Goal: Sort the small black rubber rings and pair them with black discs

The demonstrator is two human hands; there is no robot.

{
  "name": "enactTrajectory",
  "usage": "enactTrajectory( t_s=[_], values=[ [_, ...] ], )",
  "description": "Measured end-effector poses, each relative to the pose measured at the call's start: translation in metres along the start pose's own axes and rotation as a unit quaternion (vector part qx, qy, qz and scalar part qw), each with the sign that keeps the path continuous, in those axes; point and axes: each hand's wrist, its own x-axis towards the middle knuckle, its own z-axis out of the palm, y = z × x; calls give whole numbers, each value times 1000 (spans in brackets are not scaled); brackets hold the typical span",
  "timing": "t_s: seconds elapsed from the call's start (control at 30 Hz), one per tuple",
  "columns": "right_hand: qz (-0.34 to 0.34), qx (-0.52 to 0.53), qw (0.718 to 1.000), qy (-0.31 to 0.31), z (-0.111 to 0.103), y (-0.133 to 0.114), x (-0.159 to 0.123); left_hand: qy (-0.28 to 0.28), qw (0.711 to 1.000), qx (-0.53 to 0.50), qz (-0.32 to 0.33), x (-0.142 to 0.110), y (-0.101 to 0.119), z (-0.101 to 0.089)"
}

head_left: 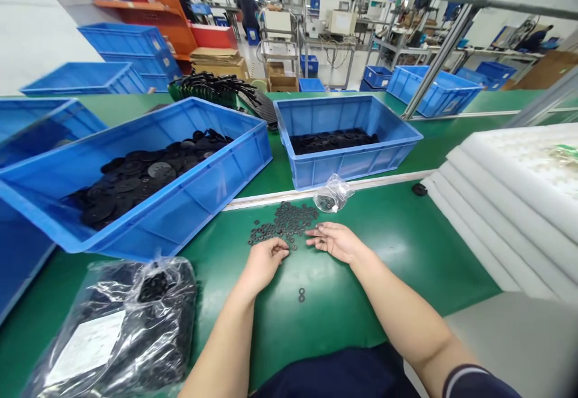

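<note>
two rings (301, 294) sit on the green table (406, 229), touching each other, nearer the body than both hands and between the forearms. a big bag (158, 338) lies left of the left forearm.

the left hand (266, 259) is at the near left edge of the pile (291, 220), thumb and fingertips drawn together; whether a ring is between them i cannot tell. the right hand (334, 241) is at the pile's near right edge, fingers loosely curled and parted, with nothing clearly held. the pile, small dark rings, lies just beyond and between the hands.

to work these rings well, i'd pinch lightly by the rim, one at a time, since flat pieces likely slide or come up doubled. drawing from the loose near edge should disturb the heap least, and a gap kept round the two rings should prevent mixing.

just past the right hand is a small bag (333, 193); a careless reach could nudge it. farther off stand the left bin (217, 187), beyond the left hand, and the right bin (347, 169), beyond the right.
</note>
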Motion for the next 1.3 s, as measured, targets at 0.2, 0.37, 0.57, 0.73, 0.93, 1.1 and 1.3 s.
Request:
enactTrajectory(
  t_s=[0.2,0.37,0.57,0.73,0.93,1.1,1.3],
  values=[
    [-2,-50,999,8,-3,-1,-2,24,979,201,11,-4,-1,-14],
    [-17,-81,996,18,-4,-1,-1,-3,977,205,60,-15,15,-8],
    [-30,-109,994,13,-3,0,-1,-222,958,165,72,-35,26,21],
    [-26,-140,990,17,-3,0,0,-191,945,251,92,-38,29,26],
    [-38,-124,991,34,-3,-2,1,-190,931,305,66,-43,34,20],
    [-46,-121,991,33,-4,-2,2,-148,947,272,85,-36,26,22],
    [-56,-188,980,16,4,2,-6,3,996,-82,-24,-7,12,32]
  ],
)
